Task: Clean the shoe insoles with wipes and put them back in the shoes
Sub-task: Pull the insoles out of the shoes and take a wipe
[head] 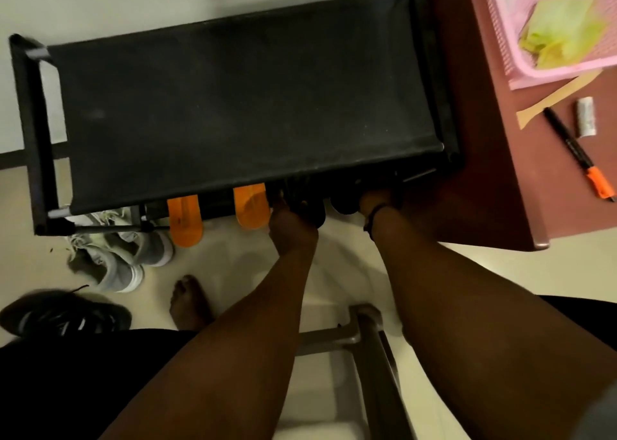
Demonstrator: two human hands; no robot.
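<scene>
Two black shoes sit side by side on the lower shelf of a black shoe rack point(233, 106), mostly hidden under its fabric top. My left hand point(290, 229) reaches in and grips the heel of the left black shoe point(309, 211). Beside it, my right hand point(374, 202) reaches to the right black shoe point(344, 206). Only its wrist, with a dark band, and the back of the hand show, so its fingers are hidden. No insole or wipe is visible in either hand.
Orange slippers point(185, 221) stick out of the rack to the left. Grey sneakers point(110, 259) and a black sneaker point(63, 316) lie on the floor by my bare foot point(190, 302). A brown table point(484, 172) at right holds a pink basket point(551, 76) and a marker point(581, 157). A metal frame point(370, 339) stands below.
</scene>
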